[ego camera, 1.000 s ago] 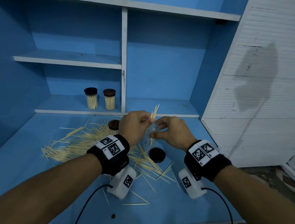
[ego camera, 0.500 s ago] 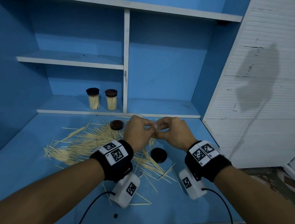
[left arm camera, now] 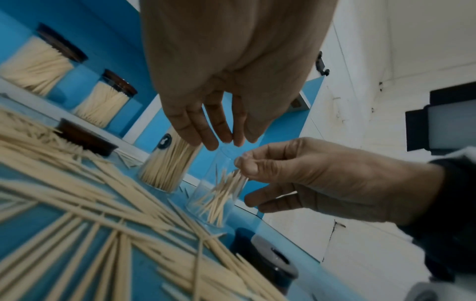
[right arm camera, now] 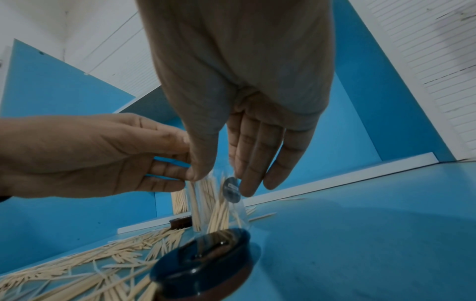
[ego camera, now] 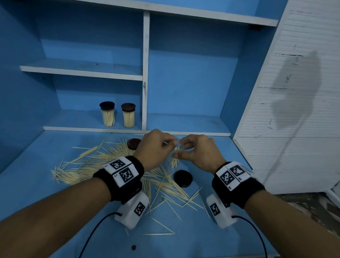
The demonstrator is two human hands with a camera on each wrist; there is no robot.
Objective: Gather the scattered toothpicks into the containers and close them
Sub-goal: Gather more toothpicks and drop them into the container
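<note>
A clear container (ego camera: 173, 162) (left arm camera: 213, 199) (right arm camera: 219, 209) stands on the blue desk with a loose bunch of toothpicks inside. My right hand (ego camera: 180, 150) (right arm camera: 221, 181) pinches its upper wall between thumb and fingers. My left hand (ego camera: 172, 144) (left arm camera: 229, 140) hovers at its mouth with straight fingers, and nothing shows between them. Scattered toothpicks (ego camera: 92, 163) (left arm camera: 77, 203) cover the desk to the left and in front. A dark lid (ego camera: 183, 178) (right arm camera: 203, 262) lies just right of the pile, a second lid (ego camera: 133, 143) (left arm camera: 85, 136) behind my left hand.
Two lidded, filled containers (ego camera: 107, 114) (ego camera: 127, 116) stand on the low shelf at the back. Another full container (left arm camera: 168, 165) without a lid stands on the desk behind my left hand. A small dark speck (ego camera: 133, 247) lies near the desk's front edge. White wall panels border the right.
A bundle of toothpicks stuck up above my hands a second ago. It has gone down into the clear container, and both hands have lowered slightly over it.
</note>
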